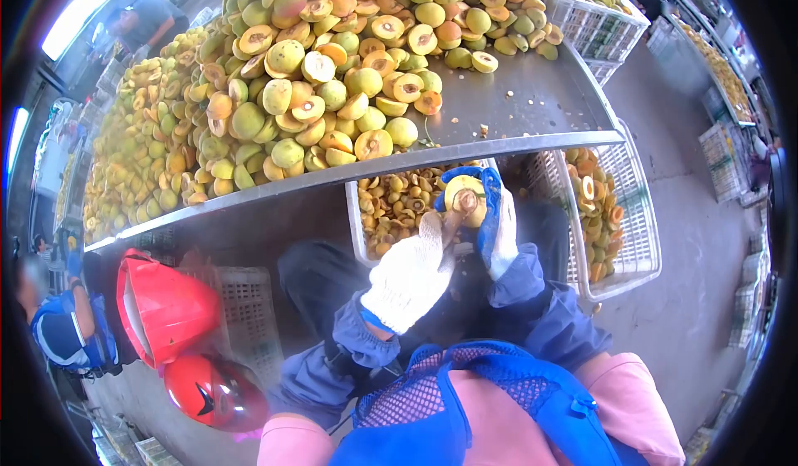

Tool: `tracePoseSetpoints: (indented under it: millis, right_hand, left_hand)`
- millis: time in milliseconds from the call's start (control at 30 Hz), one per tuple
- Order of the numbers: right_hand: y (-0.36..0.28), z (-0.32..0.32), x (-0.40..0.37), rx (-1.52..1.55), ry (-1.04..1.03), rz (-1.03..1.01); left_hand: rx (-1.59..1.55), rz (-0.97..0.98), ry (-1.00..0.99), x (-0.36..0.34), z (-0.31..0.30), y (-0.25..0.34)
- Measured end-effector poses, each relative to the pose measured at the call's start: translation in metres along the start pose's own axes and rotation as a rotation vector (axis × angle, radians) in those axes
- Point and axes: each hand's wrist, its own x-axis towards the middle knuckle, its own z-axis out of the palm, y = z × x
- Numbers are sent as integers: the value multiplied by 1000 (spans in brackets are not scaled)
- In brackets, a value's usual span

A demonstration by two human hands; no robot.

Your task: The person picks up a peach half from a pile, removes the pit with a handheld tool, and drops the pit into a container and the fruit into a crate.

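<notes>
A halved yellow peach (pixel 467 198) is held cut side up by my right hand (pixel 499 225), in a white glove with blue fingers curled around the fruit's edge. My left hand (pixel 409 276), in a white knitted glove, is closed close to the peach. Something brownish runs from its fingertips to the brown centre of the fruit; whether this is a tool or bare fingers I cannot make out. Below both hands, between my knees, a white crate (pixel 359 237) contains many small brown-yellow pieces. Ahead, a heap of halved peaches (pixel 332 92) covers much of a metal table (pixel 532 121).
At right stands a white crate (pixel 640 241) with peach halves; another full crate (pixel 594 38) is beyond the table's end. A red bucket-like container (pixel 166 308), a red helmet (pixel 208 391) and a pale crate (pixel 249 308) are at left. People work around the room.
</notes>
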Motion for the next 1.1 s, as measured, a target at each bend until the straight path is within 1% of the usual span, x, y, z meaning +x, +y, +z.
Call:
tracePoseSetpoints:
  millis: [67,100,200,233,300,367,433,467,500,567,600,700,733,767,833,867,900,967,1033,1100]
  right_hand:
    - [36,-18,5,-238,74,-166]
    - [36,-22,9,-310,54,-213]
    - [22,-29,19,-603,-40,-430]
    - [21,-28,21,-938,31,-690]
    - [6,-16,24,-74,23,-78]
    - [9,-3,30,267,88,139]
    - [21,8,32,83,216,-29]
    - [16,2,27,60,110,-10]
    - [13,6,28,73,102,-61]
    - [7,11,29,97,83,-162]
    - [-4,15,23,211,35,-34]
    - [-7,17,19,187,-84,-105]
    - [-10,22,18,312,-95,-98]
    - [-10,22,16,334,-91,-92]
    - [-12,23,13,379,-84,-80]
    - [-19,24,10,79,-66,-187]
    - [-33,25,6,-221,-48,-291]
    - [-37,29,2,-307,16,-337]
    - [-28,41,-5,121,99,-221]
    - [-26,42,-9,314,115,-179]
  left_hand:
    - [-100,-122,-71,-4,1,-4]
    - [-148,-186,-101,-5,0,-6]
    - [-177,-70,-80,2,-5,-13]
    - [-191,-29,-66,5,-5,-14]
    - [-275,-81,-2,11,-1,-12]
    - [-292,-97,70,17,3,-11]
    - [-236,-68,147,15,9,-12]
    - [-199,-42,184,14,9,-13]
    - [-161,-17,222,12,9,-14]
    - [-119,-10,170,11,4,-16]
    - [-94,-5,150,11,2,-16]
    - [-9,10,128,7,1,-13]
    - [12,19,125,5,4,-15]
    - [32,28,121,3,5,-15]
    - [-50,-33,18,7,-1,-12]
    - [-90,-64,-34,8,-5,-10]
    - [-108,-94,-3,8,-7,-6]
    - [-143,-149,58,12,-8,2]
    - [-142,-78,159,9,-2,4]
    - [-235,-81,96,10,-7,7]
